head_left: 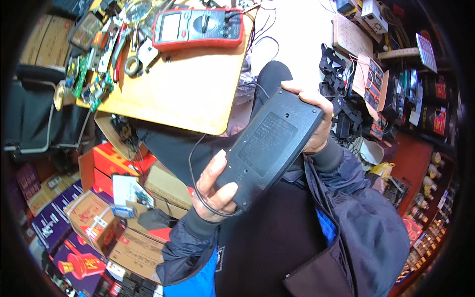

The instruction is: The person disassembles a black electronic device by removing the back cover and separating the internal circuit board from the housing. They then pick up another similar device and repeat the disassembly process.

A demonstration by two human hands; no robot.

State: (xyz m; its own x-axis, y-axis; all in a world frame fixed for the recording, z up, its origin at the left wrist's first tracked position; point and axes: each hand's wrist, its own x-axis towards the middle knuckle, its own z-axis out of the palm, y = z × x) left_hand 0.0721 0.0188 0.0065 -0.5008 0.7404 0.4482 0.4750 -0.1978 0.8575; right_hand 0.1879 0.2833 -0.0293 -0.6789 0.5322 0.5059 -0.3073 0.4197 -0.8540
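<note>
With the left hand (pixel 213 195) I'm gripping the near-left end of a black case (pixel 269 143), thumb and finger parted over its edge, the rest of that grip hiding beneath; with the right hand (pixel 319 119) I'm clasping the far-right end, digits curling over its corner. Whether any fingers are meeting underneath, I can't tell. The case is lying directly between the two hands, its long axis slanting from near left to far right, its labelled face turning up toward my view; neither hand is nearer, since each is touching its own end. A dark cable (pixel 191 163) is looping around the outside of the left hand. All this is hanging over the lap, just right of the near-right corner of the worktop (pixel 188 91), apart from its surface. Farther out, a red-edged multimeter (pixel 198 29) is resting toward the worktop's far-right corner, a roll of tape (pixel 132 66) is sitting left of it, and green circuit boards (pixel 79 76) are crowding the left edge. Below that side, cardboard boxes (pixel 94 218) are standing piled near the left forearm.
</note>
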